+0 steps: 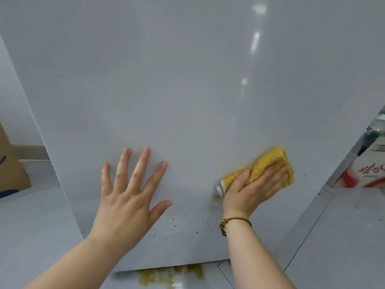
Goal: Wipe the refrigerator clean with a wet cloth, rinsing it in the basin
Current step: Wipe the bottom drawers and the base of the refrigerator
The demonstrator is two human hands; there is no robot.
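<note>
The white refrigerator side panel [187,90] fills most of the view. My right hand [252,188] presses a folded yellow cloth [268,161] flat against the panel at lower right. My left hand [129,195] rests on the panel with fingers spread and holds nothing. Small dark specks [179,226] dot the panel between and below my hands, and a brownish smear [216,200] sits just left of the cloth. No basin is in view.
A yellow-brown puddle [170,276] lies on the grey tiled floor under the panel's bottom edge. A cardboard box [10,163] stands at far left. At far right are bottles [375,130] and a red-and-white carton [366,174].
</note>
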